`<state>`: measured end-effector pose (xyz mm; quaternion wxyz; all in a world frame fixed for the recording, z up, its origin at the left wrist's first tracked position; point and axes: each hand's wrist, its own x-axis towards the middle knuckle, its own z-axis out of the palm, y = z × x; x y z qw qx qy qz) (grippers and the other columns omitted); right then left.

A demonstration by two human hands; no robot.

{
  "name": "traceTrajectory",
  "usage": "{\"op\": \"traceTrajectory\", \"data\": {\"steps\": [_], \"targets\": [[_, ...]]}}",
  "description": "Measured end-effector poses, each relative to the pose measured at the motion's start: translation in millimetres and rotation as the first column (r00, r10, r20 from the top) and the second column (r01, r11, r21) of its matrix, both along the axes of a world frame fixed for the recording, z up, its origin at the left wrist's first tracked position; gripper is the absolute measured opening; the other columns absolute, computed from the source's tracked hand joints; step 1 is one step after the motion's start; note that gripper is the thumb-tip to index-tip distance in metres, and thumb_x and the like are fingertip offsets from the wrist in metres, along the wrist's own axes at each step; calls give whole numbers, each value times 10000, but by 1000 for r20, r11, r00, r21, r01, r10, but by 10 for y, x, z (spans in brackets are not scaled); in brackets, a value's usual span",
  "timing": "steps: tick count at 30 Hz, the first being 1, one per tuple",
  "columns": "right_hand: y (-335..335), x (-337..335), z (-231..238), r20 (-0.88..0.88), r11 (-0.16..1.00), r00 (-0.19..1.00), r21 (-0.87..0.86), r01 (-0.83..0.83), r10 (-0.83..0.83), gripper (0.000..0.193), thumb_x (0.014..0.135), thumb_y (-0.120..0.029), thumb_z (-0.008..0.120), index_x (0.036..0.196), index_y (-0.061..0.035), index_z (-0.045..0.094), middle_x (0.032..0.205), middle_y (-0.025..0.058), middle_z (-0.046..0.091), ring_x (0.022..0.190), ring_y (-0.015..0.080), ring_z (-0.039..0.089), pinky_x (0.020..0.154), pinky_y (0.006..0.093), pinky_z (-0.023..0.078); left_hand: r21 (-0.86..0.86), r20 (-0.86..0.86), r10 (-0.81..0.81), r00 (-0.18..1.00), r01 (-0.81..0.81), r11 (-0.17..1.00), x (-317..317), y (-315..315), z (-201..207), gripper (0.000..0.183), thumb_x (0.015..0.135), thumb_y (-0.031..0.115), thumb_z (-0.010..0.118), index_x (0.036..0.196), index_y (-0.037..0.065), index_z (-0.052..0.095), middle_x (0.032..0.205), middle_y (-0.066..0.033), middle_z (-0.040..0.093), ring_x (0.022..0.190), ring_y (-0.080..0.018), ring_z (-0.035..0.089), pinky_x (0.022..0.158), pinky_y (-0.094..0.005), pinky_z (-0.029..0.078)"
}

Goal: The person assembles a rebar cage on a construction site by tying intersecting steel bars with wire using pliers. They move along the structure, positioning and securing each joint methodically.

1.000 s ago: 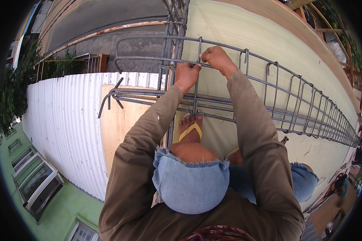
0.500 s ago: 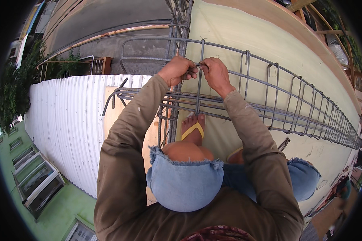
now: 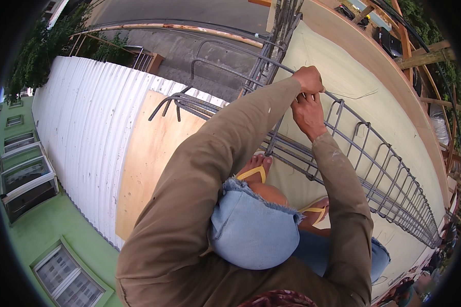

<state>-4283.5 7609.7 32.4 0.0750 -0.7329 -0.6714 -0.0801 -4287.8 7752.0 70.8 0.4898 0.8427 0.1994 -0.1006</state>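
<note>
We look down on our own two hands, both raised to the top bar of a long grey steel rebar cage (image 3: pixel 374 169) that lies along a pale cream slab formwork (image 3: pixel 353 97). The cage's long axis runs from the upper middle of the view away toward the lower right, its rectangular stirrups repeating one after another down that line.

Our left hand (image 3: pixel 308 79) is clenched on the top bar, at the spot where a thin tie wire (image 3: pixel 351 95) trails off to the right. Our right hand (image 3: pixel 307 113) sits just below it, touching it, fingers curled around the same bar or the stirrup there; we cannot tell which. Both hands meet at one joint, with the left hand uppermost and the wire's loose end pointing away from both, along the cage.

Both arms wear olive-brown long sleeves (image 3: pixel 210 189). Below them are frayed blue denim shorts (image 3: pixel 253 233) and yellow flip-flop sandals (image 3: pixel 252 173) planted on the formwork beside the cage. To the left lie a bare plywood sheet (image 3: pixel 146 158) and a white corrugated metal roof (image 3: pixel 82 128).
</note>
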Motion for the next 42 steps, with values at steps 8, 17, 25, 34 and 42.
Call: {"op": "traceTrajectory", "data": {"steps": [8,17,25,34,42], "targets": [[154,-108,135,-7,984,995,-148,101,-103,61,841,-87,582,887,-88,621,834,103,675,843,263,664,765,403,481,54,681,536,499,-765,642,-1351,771,-135,269,897,99,566,1086,-30,708,1020,-229,676,1015,-380,624,934,-468,475],[236,-152,192,-108,978,977,-126,168,-182,23,789,-57,616,810,-67,611,765,120,669,779,292,679,675,438,504,280,52,607,793,-595,753,-2636,2242,-727,626,973,503,589,1144,-94,670,1071,-292,701,1074,-417,669,926,-456,493],[268,-177,171,-234,942,914,-137,306,-330,37,814,-60,618,806,-30,638,764,164,680,750,350,693,647,481,551,176,89,730,678,-732,658,-2630,2299,-763,704,816,632,759,919,-63,712,777,-118,701,704,-187,648,657,-344,503],[326,-230,193,-344,862,793,-269,430,-502,94,804,-84,638,834,2,660,799,218,697,760,416,704,668,511,566,311,-142,728,671,-668,677,-2676,2404,-593,1007,745,693,764,1224,-180,614,871,-177,714,763,-216,685,706,-354,526],[351,-43,129,-555,778,547,-396,489,-626,213,845,-158,682,882,48,719,874,246,725,802,404,725,727,486,583,293,-276,641,716,-572,766,-2606,2485,-497,822,777,692,743,1026,-90,715,889,-107,679,815,-201,636,714,-348,469]]}}
